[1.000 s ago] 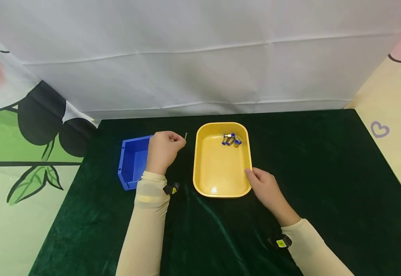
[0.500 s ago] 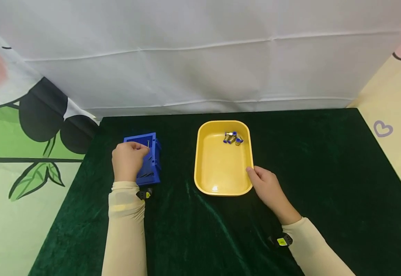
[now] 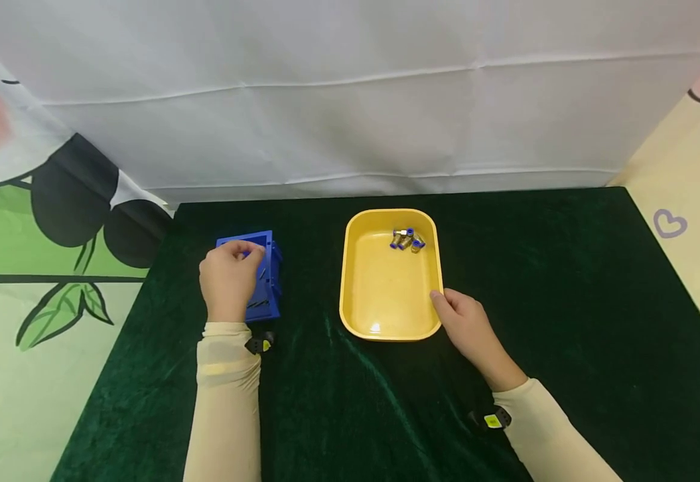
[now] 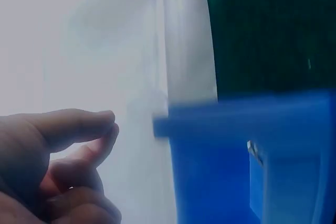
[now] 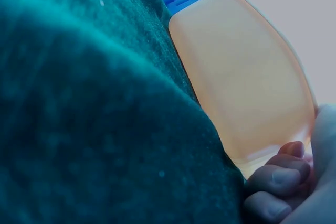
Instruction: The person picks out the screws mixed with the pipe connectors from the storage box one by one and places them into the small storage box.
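Note:
My left hand (image 3: 229,278) is over the blue bin (image 3: 245,236), covering its left part. In the left wrist view the thumb and forefinger meet at their tips, the other fingers are curled, and nothing shows between them. Several small dark screws (image 3: 257,304) lie on the bin's floor. With my right hand (image 3: 467,328) I grip the right side of the yellow tray (image 3: 388,335), thumb on the rim and the other fingers curled against its outer wall. Several brass fittings with blue ends (image 3: 406,239) sit together at the tray's far end.
Dark green cloth (image 3: 542,268) covers the table under both containers. A white hanging sheet (image 3: 350,134) rises behind the table's far edge, with printed panels at the left and right.
The left hand has moved left from between the containers to over the blue bin. The screw it pinched earlier no longer shows in its fingers. The right hand keeps its grip on the tray.

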{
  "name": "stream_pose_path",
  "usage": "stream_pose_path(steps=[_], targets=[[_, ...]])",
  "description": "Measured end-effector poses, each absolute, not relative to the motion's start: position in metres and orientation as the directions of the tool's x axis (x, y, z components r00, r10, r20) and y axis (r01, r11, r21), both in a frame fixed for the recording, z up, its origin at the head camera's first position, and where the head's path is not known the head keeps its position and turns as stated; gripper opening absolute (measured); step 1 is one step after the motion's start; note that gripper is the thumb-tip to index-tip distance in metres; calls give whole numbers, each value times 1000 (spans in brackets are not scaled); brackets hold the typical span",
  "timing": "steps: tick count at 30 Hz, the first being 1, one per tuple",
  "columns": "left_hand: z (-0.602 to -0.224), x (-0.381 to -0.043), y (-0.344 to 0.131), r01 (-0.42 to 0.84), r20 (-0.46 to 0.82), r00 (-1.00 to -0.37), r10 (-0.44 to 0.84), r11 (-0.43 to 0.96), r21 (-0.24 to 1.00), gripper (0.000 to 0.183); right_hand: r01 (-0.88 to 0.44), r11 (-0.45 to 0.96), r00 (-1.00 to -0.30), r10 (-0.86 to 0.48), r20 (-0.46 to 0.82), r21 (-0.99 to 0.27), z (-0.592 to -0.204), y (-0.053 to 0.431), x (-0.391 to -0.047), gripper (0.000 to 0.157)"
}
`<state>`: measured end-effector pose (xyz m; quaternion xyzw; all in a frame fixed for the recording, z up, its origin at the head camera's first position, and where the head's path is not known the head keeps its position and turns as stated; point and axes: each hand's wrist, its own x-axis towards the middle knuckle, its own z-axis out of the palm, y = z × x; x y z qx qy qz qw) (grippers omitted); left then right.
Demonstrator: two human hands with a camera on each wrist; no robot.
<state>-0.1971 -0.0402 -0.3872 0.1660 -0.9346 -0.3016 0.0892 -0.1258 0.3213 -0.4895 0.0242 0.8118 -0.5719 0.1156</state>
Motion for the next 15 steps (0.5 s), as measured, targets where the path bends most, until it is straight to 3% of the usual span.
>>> stream_pose_path(steps=[15], targets=[[-387,-186,22,26,223,-967,-122,826,563,23,195,363,-967,-83,-240,-911,-484,322,-121,50]])
